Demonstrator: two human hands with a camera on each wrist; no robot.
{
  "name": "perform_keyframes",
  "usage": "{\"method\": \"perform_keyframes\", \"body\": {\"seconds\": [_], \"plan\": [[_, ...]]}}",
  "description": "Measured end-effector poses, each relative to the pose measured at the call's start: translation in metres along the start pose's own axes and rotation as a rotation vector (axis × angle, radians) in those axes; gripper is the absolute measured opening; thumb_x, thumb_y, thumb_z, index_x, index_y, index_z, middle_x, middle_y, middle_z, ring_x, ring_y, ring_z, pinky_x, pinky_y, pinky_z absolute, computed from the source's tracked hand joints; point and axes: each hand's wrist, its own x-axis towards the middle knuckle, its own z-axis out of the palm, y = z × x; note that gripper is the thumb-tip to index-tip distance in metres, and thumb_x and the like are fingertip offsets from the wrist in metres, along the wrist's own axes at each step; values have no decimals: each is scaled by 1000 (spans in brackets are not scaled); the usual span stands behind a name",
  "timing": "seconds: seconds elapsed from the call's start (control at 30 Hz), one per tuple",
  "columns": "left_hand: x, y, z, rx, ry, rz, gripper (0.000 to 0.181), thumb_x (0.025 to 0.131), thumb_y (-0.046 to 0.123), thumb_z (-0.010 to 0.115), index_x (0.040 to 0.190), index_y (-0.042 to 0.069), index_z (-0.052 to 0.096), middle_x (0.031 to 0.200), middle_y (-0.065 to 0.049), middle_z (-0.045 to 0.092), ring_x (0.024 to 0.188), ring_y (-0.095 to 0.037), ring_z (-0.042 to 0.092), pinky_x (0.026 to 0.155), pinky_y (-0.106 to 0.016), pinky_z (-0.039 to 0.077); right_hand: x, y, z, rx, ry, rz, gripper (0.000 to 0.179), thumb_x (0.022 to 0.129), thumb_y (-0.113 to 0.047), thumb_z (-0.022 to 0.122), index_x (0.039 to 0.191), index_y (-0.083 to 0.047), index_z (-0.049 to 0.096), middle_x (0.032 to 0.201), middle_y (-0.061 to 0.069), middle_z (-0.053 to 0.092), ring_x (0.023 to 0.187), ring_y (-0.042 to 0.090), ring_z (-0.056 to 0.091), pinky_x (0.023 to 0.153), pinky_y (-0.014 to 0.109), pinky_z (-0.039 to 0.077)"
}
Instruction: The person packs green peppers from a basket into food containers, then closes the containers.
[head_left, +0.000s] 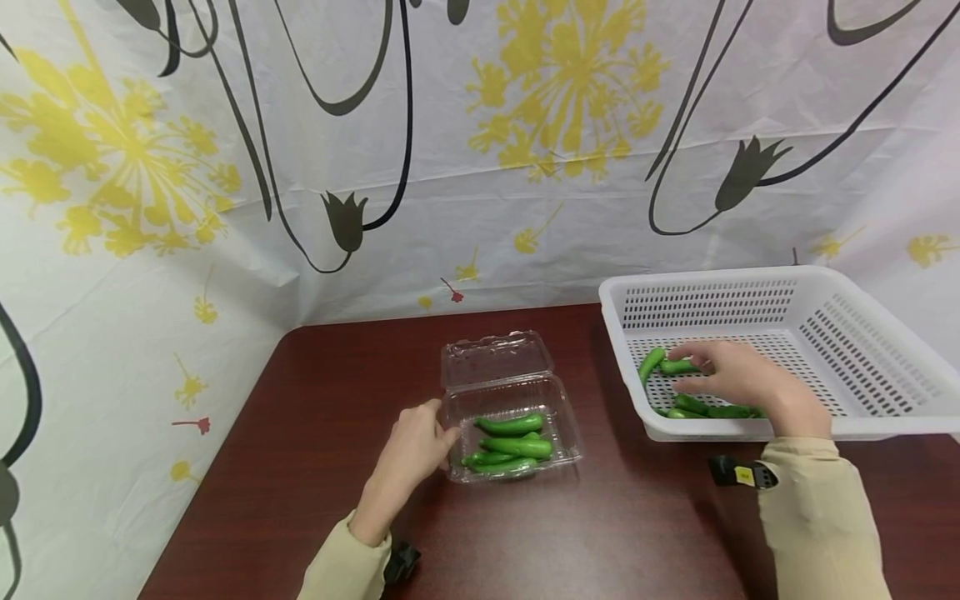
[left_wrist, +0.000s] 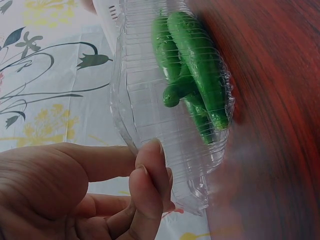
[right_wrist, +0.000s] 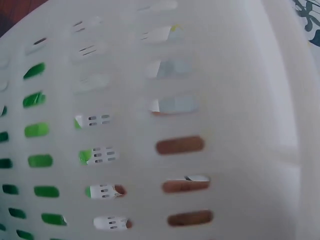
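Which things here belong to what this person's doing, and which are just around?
Seemingly part of the job:
clear box, lid open, left hand at its edge
green vegetables in the box
white basket, right hand over it
more green vegetables in the basket

Probably just around:
patterned cloth behind
dark red table underneath
black gadget at the right wrist
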Motion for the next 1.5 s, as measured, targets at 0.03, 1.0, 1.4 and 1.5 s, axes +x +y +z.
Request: {"method": "perform_keyframes", "body": {"seconds": [0.03,1.0,1.4,1.5], "plan": [[0,0,0,0,0,0,56,92,6,71,136,-20,47,54,3,58,44,-10,61,61,-33,55,0,1,0,-1,-6,5,49,87,-27,79,126,-1,66,108,26,68,102,44,64,84,59,48],[0,0,0,-4,-10,-11,56,93,5,70,137,-20,46,55,3,58,44,-9,61,61,-32,55,0,20,6,40,-203,118,53,88,-31,77,126,3,63,98,14,65,82,23,57,69,37,45],[0,0,-1,-1,-2,0,56,92,5,70,136,-20,47,55,3,58,44,-9,60,65,-34,56,1,21,6,49,-242,152,41,89,-22,76,121,2,67,98,16,70,85,26,62,72,42,48],[0,0,-1,-4,-5,-4,56,92,4,70,136,-20,46,55,2,58,43,-8,60,62,-33,55,1,22,7,60,-247,161,34,89,-18,75,116,1,70,98,16,70,85,26,62,73,42,48]]}}
